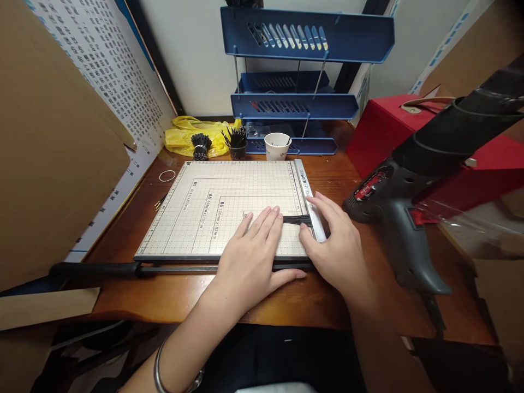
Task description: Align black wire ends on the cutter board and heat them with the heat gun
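A cream paper cutter (184,218) with a printed grid lies on the wooden desk. My left hand (251,254) rests flat on it, palm down, its fingers over one end of a row of thin black strands (297,219). The strands run sideways to the cutter's metal edge strip (318,229); their part under my left fingers is hidden. My right hand (338,245) straddles that strip with thumb and fingers apart, the thumb by the strand ends and the index finger on the strip's far part. Along the near edge lies the cutter's black-handled blade arm (96,269), lowered.
Behind the cutter stand a tied black bundle (200,146), a dark cup (237,150) of black strands and a white cup (277,146). Farther back are a yellow bag (180,134) and blue tiered trays (295,106). A heat gun (409,218) and red box (380,131) stand at right.
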`<action>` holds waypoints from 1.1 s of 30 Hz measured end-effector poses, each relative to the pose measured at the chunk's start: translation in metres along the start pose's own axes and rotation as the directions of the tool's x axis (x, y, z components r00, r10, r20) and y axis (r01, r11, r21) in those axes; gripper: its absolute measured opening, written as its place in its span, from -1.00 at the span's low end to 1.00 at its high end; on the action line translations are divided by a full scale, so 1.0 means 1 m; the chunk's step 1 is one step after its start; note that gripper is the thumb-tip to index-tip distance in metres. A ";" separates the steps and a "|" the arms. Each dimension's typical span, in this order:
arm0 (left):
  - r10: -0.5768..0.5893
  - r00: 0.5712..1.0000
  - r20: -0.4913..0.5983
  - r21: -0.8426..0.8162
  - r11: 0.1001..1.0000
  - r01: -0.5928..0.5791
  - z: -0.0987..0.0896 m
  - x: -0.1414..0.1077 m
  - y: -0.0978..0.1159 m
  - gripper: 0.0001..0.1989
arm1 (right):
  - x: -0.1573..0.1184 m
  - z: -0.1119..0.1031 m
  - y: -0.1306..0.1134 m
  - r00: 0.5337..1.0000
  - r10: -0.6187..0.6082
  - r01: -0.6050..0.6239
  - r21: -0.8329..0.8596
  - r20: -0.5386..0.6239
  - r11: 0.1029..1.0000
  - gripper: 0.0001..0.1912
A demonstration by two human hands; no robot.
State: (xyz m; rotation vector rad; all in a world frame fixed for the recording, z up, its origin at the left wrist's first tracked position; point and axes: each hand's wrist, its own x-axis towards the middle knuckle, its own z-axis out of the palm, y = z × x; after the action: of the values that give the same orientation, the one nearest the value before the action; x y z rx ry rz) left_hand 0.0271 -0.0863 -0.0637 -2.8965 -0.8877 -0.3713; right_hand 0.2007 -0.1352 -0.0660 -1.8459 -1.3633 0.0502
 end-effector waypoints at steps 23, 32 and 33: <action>-0.014 1.000 0.017 -0.048 0.999 0.015 -0.001 0.000 0.002 0.02 | -0.010 0.005 -0.001 0.966 -0.205 0.153 -0.290 -0.158 0.945 -0.74; -0.029 0.999 0.020 -0.071 0.997 0.030 -0.001 -0.001 0.002 -0.02 | -0.023 0.004 -0.007 0.983 -0.178 0.142 -0.432 -0.045 0.891 -0.66; -0.029 0.999 0.022 -0.072 0.997 0.031 -0.001 0.000 0.002 -0.02 | -0.024 0.005 -0.006 0.984 -0.173 0.137 -0.424 -0.048 0.895 -0.66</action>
State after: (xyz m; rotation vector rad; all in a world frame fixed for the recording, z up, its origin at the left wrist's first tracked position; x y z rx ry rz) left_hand 0.0275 -0.0882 -0.0627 -2.9608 -0.9412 -0.3835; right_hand 0.1839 -0.1512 -0.0750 -2.0485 -1.5448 -0.4332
